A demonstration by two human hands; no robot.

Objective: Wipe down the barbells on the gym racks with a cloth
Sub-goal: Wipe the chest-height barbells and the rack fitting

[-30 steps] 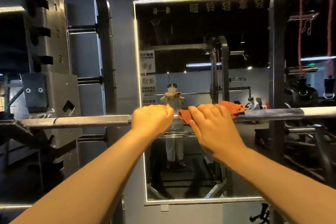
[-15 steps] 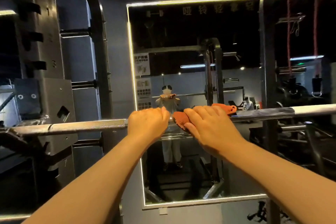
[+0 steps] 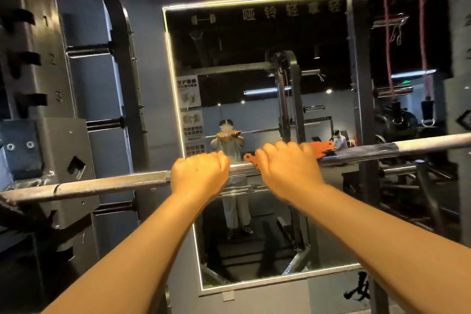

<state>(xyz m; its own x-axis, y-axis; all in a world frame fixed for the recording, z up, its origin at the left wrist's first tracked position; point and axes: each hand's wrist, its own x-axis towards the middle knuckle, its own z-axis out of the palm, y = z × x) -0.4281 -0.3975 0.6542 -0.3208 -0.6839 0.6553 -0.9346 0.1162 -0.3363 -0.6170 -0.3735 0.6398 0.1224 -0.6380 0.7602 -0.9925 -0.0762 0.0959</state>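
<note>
Fingers (image 3: 218, 161) of the left hand (image 3: 200, 176) curl over the barbell (image 3: 109, 185), gripping bare steel; those of the right hand (image 3: 288, 168), just to the right, clamp an orange cloth (image 3: 322, 148) around it. The barbell spans the rack (image 3: 63, 160) from left to right, before a far mirror (image 3: 254, 58).

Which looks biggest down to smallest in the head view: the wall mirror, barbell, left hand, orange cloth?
1. wall mirror, by area
2. barbell, longest but thin
3. left hand
4. orange cloth, mostly hidden under the right hand, so its true size is unsure
</note>
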